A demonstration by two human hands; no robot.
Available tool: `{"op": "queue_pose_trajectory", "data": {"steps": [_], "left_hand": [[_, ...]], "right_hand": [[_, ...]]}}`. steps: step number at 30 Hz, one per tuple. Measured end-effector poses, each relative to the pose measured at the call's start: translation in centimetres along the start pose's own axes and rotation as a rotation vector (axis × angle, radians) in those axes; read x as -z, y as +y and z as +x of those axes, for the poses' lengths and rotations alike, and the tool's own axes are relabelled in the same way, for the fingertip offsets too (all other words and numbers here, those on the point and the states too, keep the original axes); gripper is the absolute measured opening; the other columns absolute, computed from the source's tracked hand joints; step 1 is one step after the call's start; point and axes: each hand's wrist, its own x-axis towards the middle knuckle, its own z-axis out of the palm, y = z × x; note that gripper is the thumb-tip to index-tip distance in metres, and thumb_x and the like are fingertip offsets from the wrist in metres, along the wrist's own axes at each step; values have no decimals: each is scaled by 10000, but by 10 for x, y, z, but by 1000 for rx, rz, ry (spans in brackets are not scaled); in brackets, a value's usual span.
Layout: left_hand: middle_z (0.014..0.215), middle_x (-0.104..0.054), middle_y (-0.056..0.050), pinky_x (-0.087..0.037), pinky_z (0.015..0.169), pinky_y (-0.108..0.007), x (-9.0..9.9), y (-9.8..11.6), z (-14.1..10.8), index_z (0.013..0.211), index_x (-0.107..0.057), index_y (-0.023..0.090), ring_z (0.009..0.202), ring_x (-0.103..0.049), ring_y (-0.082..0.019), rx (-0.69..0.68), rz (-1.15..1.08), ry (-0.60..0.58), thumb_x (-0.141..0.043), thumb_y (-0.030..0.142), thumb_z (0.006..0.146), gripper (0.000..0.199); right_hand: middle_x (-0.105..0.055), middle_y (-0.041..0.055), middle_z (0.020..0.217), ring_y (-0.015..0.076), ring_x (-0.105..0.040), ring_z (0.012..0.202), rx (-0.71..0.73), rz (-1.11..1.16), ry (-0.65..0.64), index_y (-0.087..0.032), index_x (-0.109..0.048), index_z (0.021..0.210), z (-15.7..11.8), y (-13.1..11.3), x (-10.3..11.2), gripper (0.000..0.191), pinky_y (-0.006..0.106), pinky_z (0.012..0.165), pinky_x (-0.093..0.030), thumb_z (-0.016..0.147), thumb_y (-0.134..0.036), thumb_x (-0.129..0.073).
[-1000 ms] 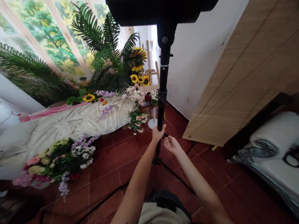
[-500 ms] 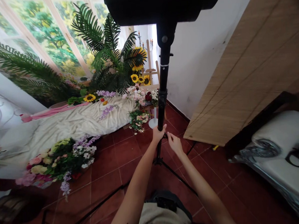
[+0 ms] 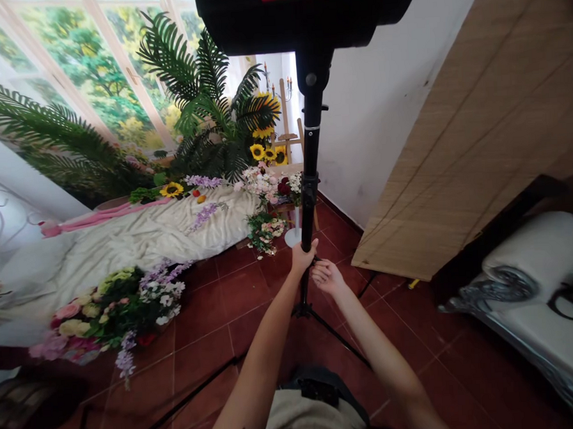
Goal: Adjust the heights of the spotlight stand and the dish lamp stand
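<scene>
A black light stand (image 3: pixel 307 223) rises in front of me, carrying a large black lamp head (image 3: pixel 257 30) with a red label and white letters. My left hand (image 3: pixel 303 258) is wrapped around the lower pole. Just right of it, my right hand (image 3: pixel 328 276) has its fingers curled in at a small dark knob (image 3: pixel 316 259) on the pole's side; the fingers partly cover the knob. Below the hands the stand's thin legs (image 3: pixel 343 339) spread out over the floor.
A cream-draped bench (image 3: pixel 220 224) with flowers lies ahead to the left, a flower arrangement (image 3: pixel 104 310) nearer. Right are a leaning bamboo screen (image 3: pixel 423 169) and a white seat (image 3: pixel 545 290) with silver carving. Another thin black leg (image 3: pixel 181 402) crosses the red tiles (image 3: pixel 200 321).
My right hand has rotated at the knob, its fingers now curled and turned upward and closer to the pole. The lamp head appears slightly lower and farther left. My left hand keeps its grip.
</scene>
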Motion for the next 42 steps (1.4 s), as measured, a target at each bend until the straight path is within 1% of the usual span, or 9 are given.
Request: {"op": "queue_pose_trajectory", "data": {"steps": [3,6,9,11,14,17,22,31,42], "left_hand": [[509,-526,1,-362,458,-217,-1,-3,1,531,-515,158,451,-473,-92,23,-29,-4,-577,562,696,441],[508,-519,3,-364,447,-216,-2,-4,1,548,-508,157,441,-467,-90,50,-45,0,-590,557,687,431],[510,-508,8,-351,437,-208,-1,-3,1,560,-503,155,442,-449,-83,32,-52,-1,-600,553,682,428],[525,-510,7,-352,445,-206,-1,-3,1,562,-505,151,455,-440,-79,11,-66,-14,-606,548,681,426],[538,-512,4,-363,456,-208,-2,-5,3,573,-518,147,465,-438,-79,3,-88,-24,-620,538,671,415],[540,-509,6,-359,450,-209,-3,-8,5,587,-527,147,461,-433,-78,-2,-88,-14,-634,532,658,406],[538,-508,5,-360,445,-212,-4,-7,5,580,-520,149,460,-435,-82,28,-103,-13,-639,548,642,421],[516,-498,12,-354,453,-209,-2,-4,3,572,-522,150,453,-440,-82,34,-80,-10,-606,545,677,417],[518,-506,8,-372,472,-205,-3,-4,2,573,-533,146,477,-457,-89,50,-62,-2,-601,549,679,422]], "right_hand": [[-181,-97,383,84,-131,337,27,18,-13,-234,-240,528,-2,2,0,328,186,350,-190,823,-253,-383],[-272,-82,402,84,-183,333,-7,-170,59,-233,-302,558,-1,8,2,366,199,349,-181,872,-420,-315],[-436,-39,469,102,-372,378,101,-588,279,-215,-424,636,-4,11,6,471,215,390,-263,861,-585,-239],[-554,-4,584,135,-524,520,222,-976,397,-203,-496,744,-8,10,9,484,222,478,-338,838,-631,-289],[-635,36,747,183,-607,700,289,-1484,436,-199,-529,916,-14,5,13,483,239,576,-363,846,-628,-317],[-660,83,878,200,-626,779,330,-1711,393,-182,-537,1020,-14,-1,16,517,253,614,-371,898,-577,-226],[-641,101,1086,192,-620,894,491,-1843,337,-185,-544,1118,-4,-2,24,525,245,653,-380,925,-532,-202],[-700,124,764,170,-629,632,483,-1933,434,-157,-681,931,17,11,40,596,235,530,-272,950,-469,-173],[-687,129,682,188,-630,635,429,-1762,427,-174,-655,632,23,10,38,716,253,534,-286,941,-497,-96]]}}
